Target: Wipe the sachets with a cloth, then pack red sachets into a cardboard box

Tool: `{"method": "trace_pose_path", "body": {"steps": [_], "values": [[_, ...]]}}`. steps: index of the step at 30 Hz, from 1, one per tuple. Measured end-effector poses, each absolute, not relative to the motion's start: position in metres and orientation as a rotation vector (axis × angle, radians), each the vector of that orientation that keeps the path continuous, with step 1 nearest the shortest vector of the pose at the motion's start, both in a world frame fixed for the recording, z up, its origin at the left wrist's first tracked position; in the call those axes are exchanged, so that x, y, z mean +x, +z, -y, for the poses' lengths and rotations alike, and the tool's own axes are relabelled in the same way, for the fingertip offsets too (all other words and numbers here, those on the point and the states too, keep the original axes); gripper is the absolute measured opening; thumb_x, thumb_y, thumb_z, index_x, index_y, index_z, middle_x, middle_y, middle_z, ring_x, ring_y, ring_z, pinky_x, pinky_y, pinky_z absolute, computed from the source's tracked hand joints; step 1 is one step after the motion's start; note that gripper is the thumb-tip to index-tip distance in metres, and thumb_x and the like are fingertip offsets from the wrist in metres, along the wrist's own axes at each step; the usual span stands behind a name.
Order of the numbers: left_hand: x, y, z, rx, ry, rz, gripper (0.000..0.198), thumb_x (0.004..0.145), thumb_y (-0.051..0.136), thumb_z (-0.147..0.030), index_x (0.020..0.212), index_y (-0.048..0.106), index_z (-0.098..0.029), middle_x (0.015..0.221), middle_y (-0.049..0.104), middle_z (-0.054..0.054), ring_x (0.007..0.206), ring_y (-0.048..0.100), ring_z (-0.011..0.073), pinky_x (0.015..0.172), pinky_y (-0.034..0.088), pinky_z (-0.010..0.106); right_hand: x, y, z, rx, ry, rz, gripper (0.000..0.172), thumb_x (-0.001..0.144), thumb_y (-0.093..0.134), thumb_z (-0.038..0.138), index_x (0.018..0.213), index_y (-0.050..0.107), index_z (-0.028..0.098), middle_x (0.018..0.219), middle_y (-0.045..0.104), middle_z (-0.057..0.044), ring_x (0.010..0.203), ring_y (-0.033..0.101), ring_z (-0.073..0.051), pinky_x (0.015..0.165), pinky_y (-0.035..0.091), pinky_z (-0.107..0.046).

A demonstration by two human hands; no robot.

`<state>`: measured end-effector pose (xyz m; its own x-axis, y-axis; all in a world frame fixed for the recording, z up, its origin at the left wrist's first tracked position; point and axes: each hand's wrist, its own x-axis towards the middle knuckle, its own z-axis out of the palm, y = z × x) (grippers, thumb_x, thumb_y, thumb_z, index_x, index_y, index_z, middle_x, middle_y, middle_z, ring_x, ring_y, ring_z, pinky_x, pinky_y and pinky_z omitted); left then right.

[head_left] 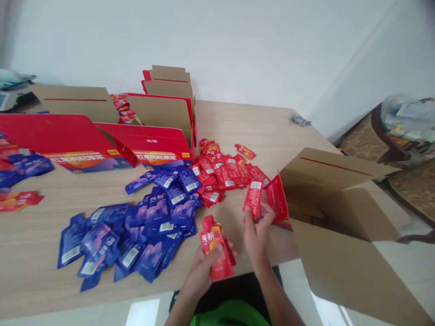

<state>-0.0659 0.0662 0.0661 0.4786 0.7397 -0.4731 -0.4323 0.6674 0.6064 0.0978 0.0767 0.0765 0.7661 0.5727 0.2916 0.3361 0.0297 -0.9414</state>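
My left hand [204, 267] is closed around a small stack of red sachets [217, 251], held over the table's front edge. To its right, my right hand [257, 228] pinches a single red sachet [253, 195] with its barcode end up. Beyond both hands lies a loose pile of red sachets [231, 170]. A large heap of blue sachets [156, 213] spreads over the table to the left of my left hand. Just right of my right hand stands an open cardboard box [316, 199] with its flaps spread.
Open red boxes [149, 145] stand along the back left of the wooden table [251, 122]. More red and blue sachets [30, 165] lie at the far left. A crumpled grey scrap [301, 120] rests at the back right, and a patterned chair [363, 133] stands beyond.
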Motion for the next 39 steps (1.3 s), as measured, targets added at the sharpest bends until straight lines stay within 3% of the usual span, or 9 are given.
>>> {"method": "trace_pose_path", "body": {"steps": [7,13,16,21,30,35,39], "values": [[-0.066,0.063,-0.067,0.403,0.755,-0.744,0.045,0.075,0.092,-0.038,0.104,0.068,-0.013,0.097,0.08,0.012,0.082,0.079,0.0278,0.075,0.064,0.035,0.079,0.093,-0.05,-1.473,0.483,0.607,0.045,0.092,0.07,0.052,0.122,0.052,0.024,0.098,0.068,-0.005,0.063,0.061,-0.015,0.057,0.052,-0.028],[-0.065,0.062,-0.065,0.404,0.778,-0.711,0.044,0.075,0.092,-0.039,0.102,0.068,-0.013,0.097,0.08,0.013,0.081,0.079,0.0292,0.074,0.065,0.037,0.08,0.078,-0.046,-1.473,0.662,0.528,0.055,0.089,0.071,0.057,0.129,0.056,0.021,0.093,0.07,-0.004,0.061,0.058,-0.015,0.057,0.05,-0.029],[-0.066,0.061,-0.063,0.408,0.79,-0.694,0.044,0.076,0.091,-0.039,0.103,0.068,-0.014,0.097,0.079,0.013,0.085,0.079,0.0307,0.077,0.064,0.038,0.078,0.074,-0.043,-1.504,0.691,0.529,0.06,0.089,0.069,0.06,0.133,0.057,0.021,0.1,0.071,-0.007,0.068,0.061,-0.018,0.063,0.052,-0.032],[-0.066,0.059,-0.062,0.412,0.803,-0.675,0.045,0.076,0.091,-0.041,0.104,0.067,-0.015,0.093,0.079,0.012,0.083,0.079,0.03,0.077,0.064,0.038,0.08,0.07,-0.037,-1.626,0.63,0.582,0.057,0.09,0.067,0.062,0.127,0.064,0.019,0.114,0.069,-0.01,0.096,0.065,-0.026,0.081,0.052,-0.037],[-0.065,0.055,-0.06,0.405,0.824,-0.656,0.046,0.078,0.09,-0.039,0.111,0.067,-0.016,0.094,0.079,0.012,0.08,0.079,0.0281,0.074,0.063,0.036,0.079,0.076,-0.007,-1.438,0.533,0.493,0.043,0.08,0.084,0.046,0.107,0.059,0.023,0.096,0.063,-0.001,0.073,0.06,-0.015,0.061,0.048,-0.025],[-0.063,0.052,-0.06,0.418,0.877,-0.677,0.047,0.075,0.092,-0.035,0.111,0.071,-0.014,0.096,0.079,0.011,0.08,0.077,0.0235,0.077,0.061,0.031,0.081,0.097,0.007,-1.402,0.572,0.537,0.035,0.082,0.084,0.041,0.1,0.062,0.022,0.096,0.066,-0.003,0.08,0.062,-0.017,0.068,0.05,-0.028],[-0.061,0.049,-0.06,0.423,0.888,-0.704,0.047,0.066,0.096,-0.034,0.102,0.072,-0.016,0.085,0.078,0.007,0.073,0.075,0.0229,0.071,0.06,0.031,0.086,0.106,0.008,-1.339,0.646,0.558,0.039,0.077,0.088,0.039,0.105,0.065,0.024,0.095,0.068,-0.003,0.08,0.065,-0.018,0.07,0.053,-0.028]]}}
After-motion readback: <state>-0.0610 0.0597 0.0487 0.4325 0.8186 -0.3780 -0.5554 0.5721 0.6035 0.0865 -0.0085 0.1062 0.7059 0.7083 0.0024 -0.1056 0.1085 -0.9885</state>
